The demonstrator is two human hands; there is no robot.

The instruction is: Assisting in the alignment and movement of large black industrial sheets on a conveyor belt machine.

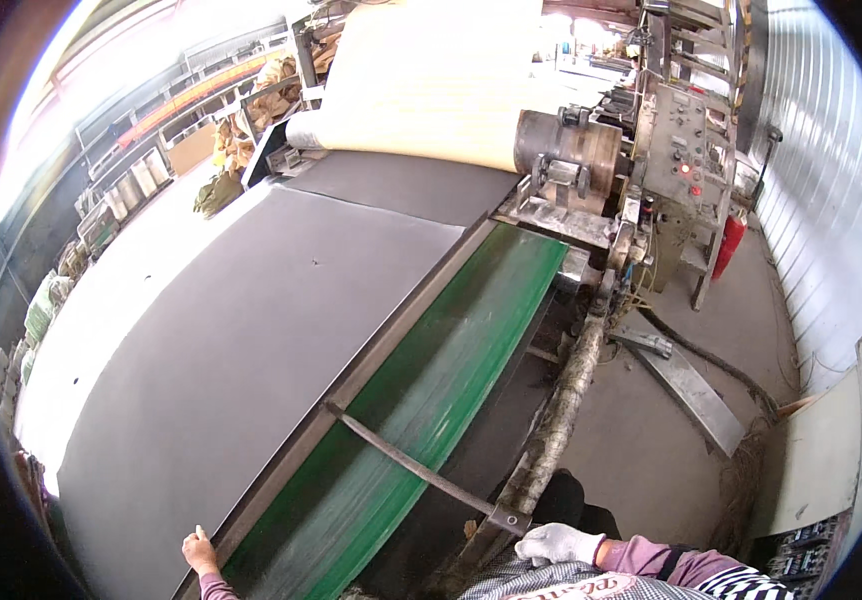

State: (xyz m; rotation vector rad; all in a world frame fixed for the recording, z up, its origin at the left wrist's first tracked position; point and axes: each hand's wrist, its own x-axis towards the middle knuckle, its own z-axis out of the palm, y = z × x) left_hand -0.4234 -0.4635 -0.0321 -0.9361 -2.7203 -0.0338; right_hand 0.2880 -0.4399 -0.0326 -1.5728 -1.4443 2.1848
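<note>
My left hand (199,552), bare, is at the near edge of a wide dark grey sheet (251,310). Its fingers are closed, and a small pale tip sticks up from them, too small to name. My right hand (559,545), in a whitish glove, is close to my body, beside the bracket end of a thin metal bar (421,470). Its fingers look bent, but their undersides are hidden, so whether it grips anything does not show. That bar crosses above a green belt (471,330) running alongside the sheet. Small dark marks dot the sheet's surface.
At the far end, the sheet meets a roller (571,145) carrying a pale yellow web (431,80). A control panel (686,150) with a lit red lamp stands beyond. A worn pipe (561,410) runs along the right, near a metal plank (691,395) and a red cylinder (731,245).
</note>
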